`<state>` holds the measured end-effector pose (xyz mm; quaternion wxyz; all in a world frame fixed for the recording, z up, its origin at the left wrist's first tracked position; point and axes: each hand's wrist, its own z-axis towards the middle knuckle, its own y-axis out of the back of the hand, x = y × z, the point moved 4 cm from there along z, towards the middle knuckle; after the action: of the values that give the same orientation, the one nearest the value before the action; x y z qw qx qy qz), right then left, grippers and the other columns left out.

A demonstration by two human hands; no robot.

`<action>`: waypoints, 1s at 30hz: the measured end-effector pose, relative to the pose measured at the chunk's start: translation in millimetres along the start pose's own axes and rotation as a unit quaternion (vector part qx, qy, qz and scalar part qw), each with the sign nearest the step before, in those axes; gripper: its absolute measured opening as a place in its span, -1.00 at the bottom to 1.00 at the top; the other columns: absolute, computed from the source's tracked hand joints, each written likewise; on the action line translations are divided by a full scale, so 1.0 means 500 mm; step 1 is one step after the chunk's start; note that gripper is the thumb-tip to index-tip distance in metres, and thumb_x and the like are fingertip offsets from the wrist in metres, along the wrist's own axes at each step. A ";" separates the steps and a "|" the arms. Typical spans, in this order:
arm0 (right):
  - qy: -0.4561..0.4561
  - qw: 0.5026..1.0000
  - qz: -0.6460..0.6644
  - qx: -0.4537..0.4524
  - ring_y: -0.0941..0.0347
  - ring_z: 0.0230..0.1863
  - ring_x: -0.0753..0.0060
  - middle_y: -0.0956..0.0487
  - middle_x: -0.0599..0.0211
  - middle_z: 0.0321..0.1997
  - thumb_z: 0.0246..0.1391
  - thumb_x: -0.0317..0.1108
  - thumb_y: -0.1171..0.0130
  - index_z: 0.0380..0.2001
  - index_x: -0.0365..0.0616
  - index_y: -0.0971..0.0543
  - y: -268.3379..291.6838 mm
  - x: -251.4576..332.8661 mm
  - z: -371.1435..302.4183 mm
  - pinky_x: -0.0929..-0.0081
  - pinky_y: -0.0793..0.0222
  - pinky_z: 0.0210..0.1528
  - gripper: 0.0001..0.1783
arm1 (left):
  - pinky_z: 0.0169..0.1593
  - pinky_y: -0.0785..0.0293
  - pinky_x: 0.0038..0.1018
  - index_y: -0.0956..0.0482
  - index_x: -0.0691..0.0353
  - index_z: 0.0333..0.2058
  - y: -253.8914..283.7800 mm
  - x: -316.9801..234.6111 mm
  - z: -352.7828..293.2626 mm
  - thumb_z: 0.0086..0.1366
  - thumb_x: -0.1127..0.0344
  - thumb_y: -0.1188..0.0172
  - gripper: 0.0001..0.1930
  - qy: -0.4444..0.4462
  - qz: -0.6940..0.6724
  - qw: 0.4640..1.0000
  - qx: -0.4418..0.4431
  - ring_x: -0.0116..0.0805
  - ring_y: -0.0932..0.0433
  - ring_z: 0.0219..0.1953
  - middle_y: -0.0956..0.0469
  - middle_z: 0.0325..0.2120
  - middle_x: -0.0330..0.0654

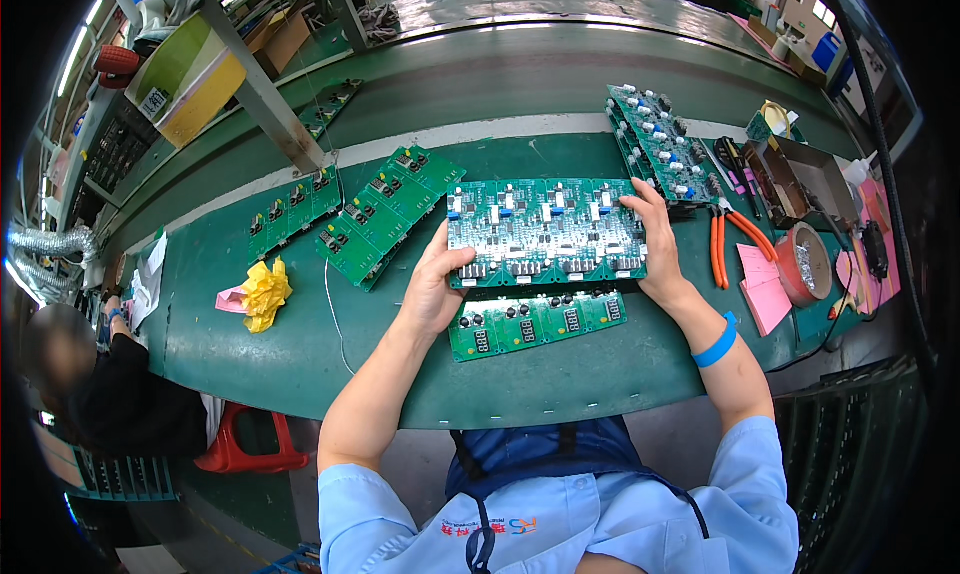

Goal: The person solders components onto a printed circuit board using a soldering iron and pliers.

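- Board [548, 230]: one, held above the table [560, 399], partly covering the display board [540, 326] on its near side.
- Left hand [433, 280]: gripping left end.
- Right hand [656, 244]: gripping right end.
- Risk: a slipping grip could drop it, causing damage.
- Risk: swinging it far right could knock the stacked boards [662, 142].

Board [545, 229], between left hand [433, 279] and right hand [655, 242]: glossy laminate, flecked with bright metal. Bench [540, 399], beneath both hands: smooth, low sheen. Pliers [718, 249], right of right hand: metal-headed, smooth plastic-looking grips. Papers [765, 304], beyond pliers: matt, flat. Wad [266, 294], left of left hand: creased; paper or film, cannot tell. Wristband [715, 344], below right hand: smooth, plastic-looking. Sleeves [365, 509], below both hands: matt cloth.
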<state>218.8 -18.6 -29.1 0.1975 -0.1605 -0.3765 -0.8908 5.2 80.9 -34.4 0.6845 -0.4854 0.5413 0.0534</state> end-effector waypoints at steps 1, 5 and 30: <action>0.000 1.000 -0.001 0.000 -0.09 0.01 0.07 -0.15 0.06 -0.01 -0.42 -0.50 -0.13 -0.22 -0.15 -0.26 0.000 0.000 0.000 0.37 -0.04 -0.01 -0.46 | -0.18 -0.34 -0.52 -0.13 0.23 -0.07 0.001 0.001 0.001 -0.04 0.49 0.09 -0.53 0.000 0.000 1.000 0.000 -0.43 -0.36 -0.21 -0.33 -0.22 -0.18; 0.007 1.000 -0.007 -0.003 -0.10 0.00 0.07 -0.15 0.05 -0.01 -0.42 -0.49 -0.13 -0.22 -0.15 -0.27 0.003 0.007 0.002 0.36 -0.04 -0.02 -0.47 | -0.18 -0.33 -0.52 -0.13 0.24 -0.07 0.001 0.000 0.001 -0.01 0.49 0.10 -0.56 -0.009 0.001 1.000 0.002 -0.43 -0.36 -0.21 -0.33 -0.22 -0.17; 0.020 0.998 -0.051 -0.014 -0.14 -0.05 0.11 -0.21 0.13 -0.04 -0.37 -0.52 -0.07 -0.29 -0.12 -0.37 0.006 0.022 0.004 0.36 -0.08 -0.05 -0.60 | -0.22 -0.35 -0.54 -0.14 0.31 -0.15 0.011 0.006 0.005 0.00 0.55 0.07 -0.62 -0.037 0.044 0.998 -0.039 -0.43 -0.40 -0.28 -0.36 -0.29 -0.13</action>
<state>210.9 -21.6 -21.2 0.1570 -0.1265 -0.3674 -0.9080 4.8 84.1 -40.2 0.6812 -0.4852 0.5343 0.1226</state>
